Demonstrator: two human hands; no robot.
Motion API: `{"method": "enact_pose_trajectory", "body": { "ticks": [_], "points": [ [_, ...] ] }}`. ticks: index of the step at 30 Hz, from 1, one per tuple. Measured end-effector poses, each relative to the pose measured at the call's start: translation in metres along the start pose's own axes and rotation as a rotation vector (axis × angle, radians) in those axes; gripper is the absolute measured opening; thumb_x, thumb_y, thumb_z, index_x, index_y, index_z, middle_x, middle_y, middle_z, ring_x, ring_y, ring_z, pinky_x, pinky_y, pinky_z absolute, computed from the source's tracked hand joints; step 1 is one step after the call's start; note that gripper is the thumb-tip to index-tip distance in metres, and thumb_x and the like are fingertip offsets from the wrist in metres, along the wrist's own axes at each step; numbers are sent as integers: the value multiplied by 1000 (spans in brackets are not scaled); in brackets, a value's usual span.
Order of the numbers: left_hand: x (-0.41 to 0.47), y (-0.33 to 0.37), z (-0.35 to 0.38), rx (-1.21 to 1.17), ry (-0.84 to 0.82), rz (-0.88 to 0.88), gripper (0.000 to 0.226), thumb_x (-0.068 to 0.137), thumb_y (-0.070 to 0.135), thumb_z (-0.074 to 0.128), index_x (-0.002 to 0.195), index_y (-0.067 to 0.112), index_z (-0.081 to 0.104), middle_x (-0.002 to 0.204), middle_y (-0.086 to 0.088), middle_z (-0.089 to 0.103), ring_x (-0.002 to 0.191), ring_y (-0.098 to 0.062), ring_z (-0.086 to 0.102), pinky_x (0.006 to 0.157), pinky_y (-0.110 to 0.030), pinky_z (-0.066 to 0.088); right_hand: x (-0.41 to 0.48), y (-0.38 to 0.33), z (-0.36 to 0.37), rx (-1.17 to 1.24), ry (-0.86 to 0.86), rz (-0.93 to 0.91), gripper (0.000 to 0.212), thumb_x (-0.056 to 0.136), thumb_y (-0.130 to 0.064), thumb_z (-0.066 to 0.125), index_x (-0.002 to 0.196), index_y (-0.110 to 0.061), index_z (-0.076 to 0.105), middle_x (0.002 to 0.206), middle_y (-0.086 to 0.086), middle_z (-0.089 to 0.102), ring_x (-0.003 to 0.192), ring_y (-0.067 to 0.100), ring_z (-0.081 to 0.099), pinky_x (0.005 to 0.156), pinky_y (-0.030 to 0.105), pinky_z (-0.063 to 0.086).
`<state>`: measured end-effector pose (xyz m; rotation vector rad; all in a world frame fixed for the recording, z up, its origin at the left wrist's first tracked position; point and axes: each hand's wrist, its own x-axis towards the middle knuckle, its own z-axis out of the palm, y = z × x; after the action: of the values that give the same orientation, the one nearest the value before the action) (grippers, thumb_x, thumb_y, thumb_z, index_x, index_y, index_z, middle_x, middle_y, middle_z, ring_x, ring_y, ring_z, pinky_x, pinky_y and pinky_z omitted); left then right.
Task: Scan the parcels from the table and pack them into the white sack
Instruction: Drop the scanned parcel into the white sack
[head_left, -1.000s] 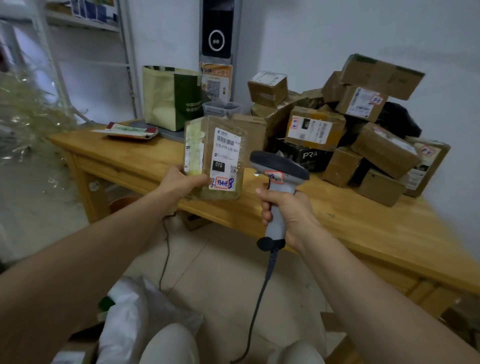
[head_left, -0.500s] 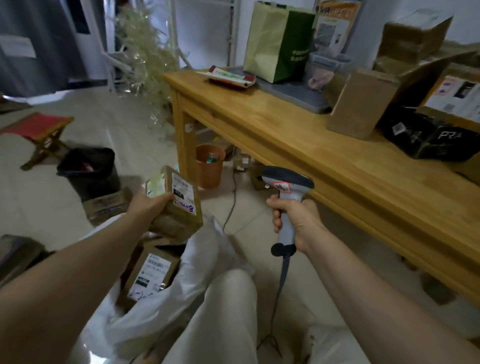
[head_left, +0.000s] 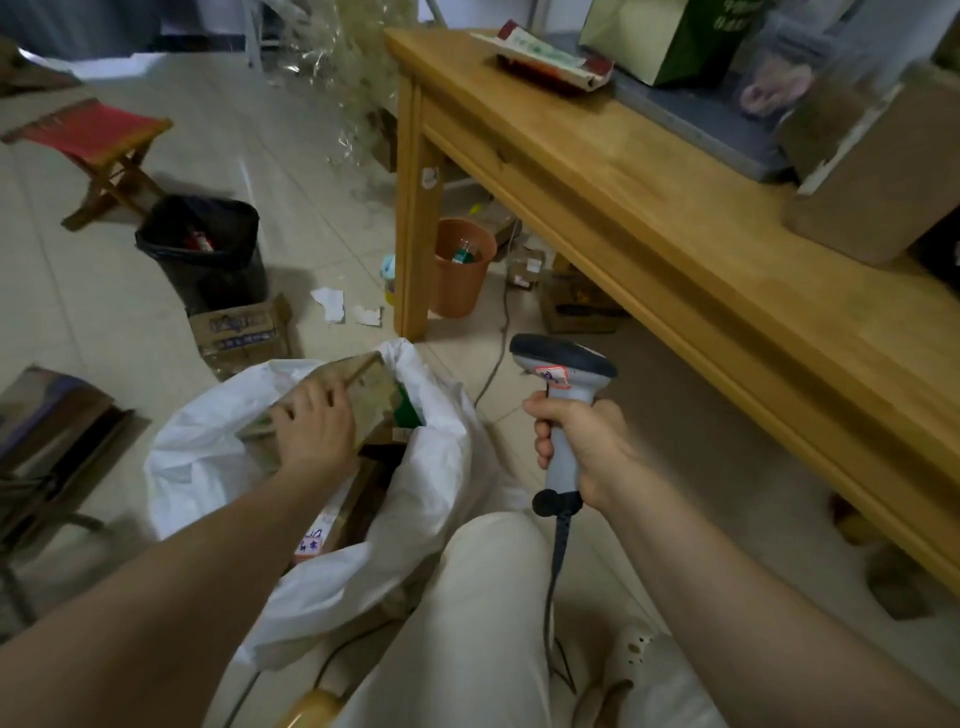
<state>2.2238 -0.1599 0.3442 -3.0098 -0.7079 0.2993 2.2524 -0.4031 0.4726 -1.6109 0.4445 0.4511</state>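
The left hand (head_left: 317, 423) grips a brown parcel (head_left: 363, 395) in the white sack's (head_left: 208, 457) mouth; lower it flat before releasing. The right hand (head_left: 582, 441) clasps the scanner (head_left: 563, 395).

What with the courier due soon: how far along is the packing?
Done: a labelled parcel lies in the white sack. In hand: the left hand holds a brown parcel at its mouth; the right hand grips the scanner. Left: at least one brown box waits on the table.
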Motion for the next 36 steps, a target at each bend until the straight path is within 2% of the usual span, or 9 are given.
{"method": "enact_pose_trajectory", "body": {
  "ticks": [5, 10, 18, 21, 25, 28, 31, 33, 36],
  "points": [
    [0, 10, 15, 242, -32, 105, 72, 85, 26, 59, 145, 10, 22, 143, -16, 32, 129, -32, 35, 103, -47, 33, 13, 6, 13, -30, -33, 31, 8, 82, -4, 69, 78, -7, 62, 57, 8, 54, 46, 17, 46, 48, 27, 41],
    [3, -11, 36, 257, -91, 53, 74, 85, 26, 60, 146, 10, 21, 144, -12, 35, 131, -29, 36, 103, -46, 35, 21, 12, 17, -39, -19, 37, 9, 82, -4, 69, 79, -4, 61, 57, 8, 54, 46, 17, 46, 49, 27, 42],
    [8, -7, 31, -113, 59, 113, 105, 67, 53, 74, 146, 12, 18, 138, -14, 37, 125, -32, 42, 97, -41, 42, 25, 14, 20, -52, -15, 50, 11, 83, -5, 69, 77, -4, 60, 58, 9, 53, 46, 18, 45, 49, 27, 41],
    [7, 7, 29, -313, 114, 119, 106, 68, 62, 70, 147, 15, 18, 132, -12, 37, 117, -32, 45, 83, -42, 49, 25, 15, 18, -48, -27, 54, 10, 82, -6, 70, 78, -5, 61, 55, 7, 54, 44, 17, 46, 48, 26, 42],
    [18, 5, 31, -524, -116, -74, 92, 67, 66, 68, 140, 19, 34, 125, -11, 47, 108, -32, 54, 83, -42, 53, 22, 16, 9, -19, -23, 51, 10, 82, -5, 70, 76, -6, 61, 53, 6, 53, 42, 16, 45, 46, 25, 41],
    [18, -6, 41, -687, -284, -114, 74, 67, 57, 74, 125, 18, 53, 100, -1, 57, 89, -21, 58, 76, -31, 52, 21, 15, 1, 0, -18, 41, 13, 81, -5, 70, 72, -8, 61, 51, 5, 52, 40, 15, 44, 45, 24, 40],
    [17, -5, 46, -642, -410, -95, 70, 73, 55, 73, 130, 18, 54, 116, -4, 54, 100, -21, 55, 80, -28, 46, 19, 16, -4, 14, -9, 44, 12, 81, -4, 70, 73, -8, 61, 52, 6, 52, 40, 15, 44, 44, 23, 40],
    [17, 2, 46, -581, -365, -66, 64, 82, 51, 65, 134, 18, 51, 129, -7, 51, 110, -24, 54, 87, -29, 45, 19, 17, -7, 28, -6, 45, 12, 81, -4, 70, 73, -7, 61, 52, 6, 51, 40, 15, 44, 43, 23, 40],
    [13, 10, 52, -439, -188, -121, 39, 95, 33, 48, 128, 12, 54, 127, -11, 49, 114, -28, 50, 95, -40, 46, 16, 18, -11, 31, -14, 42, 13, 82, -5, 70, 73, -7, 60, 51, 6, 52, 40, 15, 44, 44, 23, 40]
  ]
}}
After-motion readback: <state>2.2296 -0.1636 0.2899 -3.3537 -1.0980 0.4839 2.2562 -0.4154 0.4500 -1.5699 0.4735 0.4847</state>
